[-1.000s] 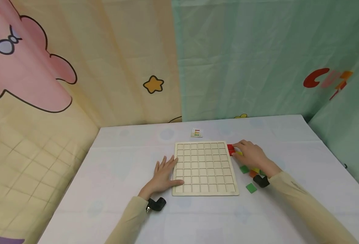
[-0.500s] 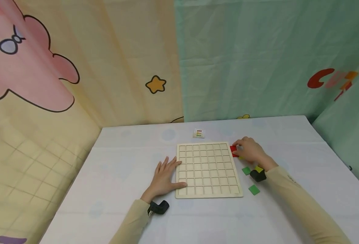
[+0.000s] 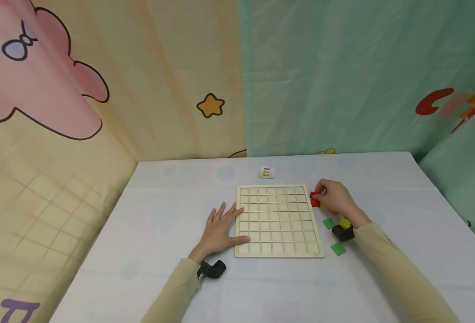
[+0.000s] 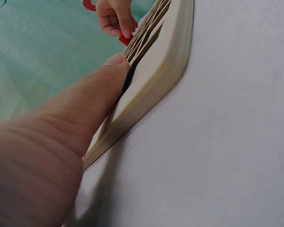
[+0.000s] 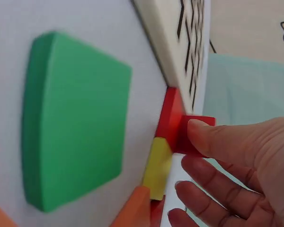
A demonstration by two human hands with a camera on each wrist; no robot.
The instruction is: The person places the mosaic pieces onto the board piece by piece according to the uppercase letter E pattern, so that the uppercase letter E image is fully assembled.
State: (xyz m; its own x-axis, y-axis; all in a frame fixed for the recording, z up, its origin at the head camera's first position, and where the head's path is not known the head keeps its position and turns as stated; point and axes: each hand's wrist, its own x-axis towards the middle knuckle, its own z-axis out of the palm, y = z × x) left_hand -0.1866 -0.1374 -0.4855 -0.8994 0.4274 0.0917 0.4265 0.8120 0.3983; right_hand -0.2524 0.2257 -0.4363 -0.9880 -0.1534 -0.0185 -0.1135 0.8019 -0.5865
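A pale wooden board (image 3: 278, 224) with a grid of recessed squares lies on the table. My left hand (image 3: 218, 231) rests on its left edge, fingers spread, and the thumb (image 4: 97, 87) lies over the rim in the left wrist view. Just right of the board, my right hand (image 3: 336, 196) pinches a red square tile (image 5: 191, 142) between thumb and fingers, tilted up. Another red tile (image 5: 170, 113) lies against the board's side, with a yellow tile (image 5: 157, 163) beside it. A green tile (image 5: 80, 123) fills the near part of the right wrist view.
An orange tile (image 5: 135, 208) shows low in the right wrist view. Nearer the right wrist lie another yellow tile (image 3: 344, 223) and a green tile (image 3: 338, 249). Behind the board is a small card (image 3: 267, 172) printed with a coloured grid. Curtains (image 3: 326, 80) stand behind the table.
The right hand's fingers have drawn together from spanning the red tiles to pinching one of them. The left hand stays on the board's edge. The head view has shifted slightly.
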